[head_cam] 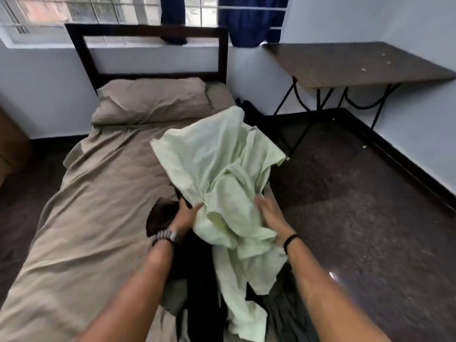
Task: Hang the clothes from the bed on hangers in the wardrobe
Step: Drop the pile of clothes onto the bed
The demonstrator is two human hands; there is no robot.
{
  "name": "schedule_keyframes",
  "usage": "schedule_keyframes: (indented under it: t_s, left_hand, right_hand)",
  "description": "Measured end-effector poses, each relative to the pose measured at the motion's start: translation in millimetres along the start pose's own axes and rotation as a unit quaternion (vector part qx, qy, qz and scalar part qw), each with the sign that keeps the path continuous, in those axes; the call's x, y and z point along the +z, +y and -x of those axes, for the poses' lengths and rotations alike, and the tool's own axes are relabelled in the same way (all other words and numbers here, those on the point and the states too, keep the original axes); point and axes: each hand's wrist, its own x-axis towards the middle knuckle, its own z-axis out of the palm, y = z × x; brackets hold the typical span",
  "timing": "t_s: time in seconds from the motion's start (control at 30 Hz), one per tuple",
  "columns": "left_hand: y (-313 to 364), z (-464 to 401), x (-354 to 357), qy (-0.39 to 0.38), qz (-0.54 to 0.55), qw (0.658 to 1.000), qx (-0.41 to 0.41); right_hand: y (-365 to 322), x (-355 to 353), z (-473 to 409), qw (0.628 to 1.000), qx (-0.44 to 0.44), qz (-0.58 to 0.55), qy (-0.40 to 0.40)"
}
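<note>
Pale-green crumpled cotton shirt (219, 164) is gripped by left hand (183, 214) and right hand (270, 215), fingers curled into it, above the taupe-sheeted bed (98, 193).

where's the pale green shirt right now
The green shirt is lifted over the bed's right edge, held by the left hand and right hand, above dark clothes.

One bed (74, 218), one pillow (150, 101), one table (357, 62), two hands.

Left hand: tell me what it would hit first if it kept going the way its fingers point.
The left hand already grips the pale green garment, so it meets more of that cloth first. Beyond lies the bed, though depth is unclear.
</note>
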Motion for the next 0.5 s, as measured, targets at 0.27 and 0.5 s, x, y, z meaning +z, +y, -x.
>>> schedule_keyframes:
  t_s: [0.27, 0.5]
  left_hand:
    - [-165, -20, 64, -0.109, -0.436, 0.893, -0.020]
    - [-187, 16, 69, 0.036, -0.431, 0.901, -0.022]
  right_hand:
    - [130, 58, -14, 0.960, 0.053, 0.251, -0.114]
    - [175, -4, 22, 0.917, 0.147, 0.370, 0.005]
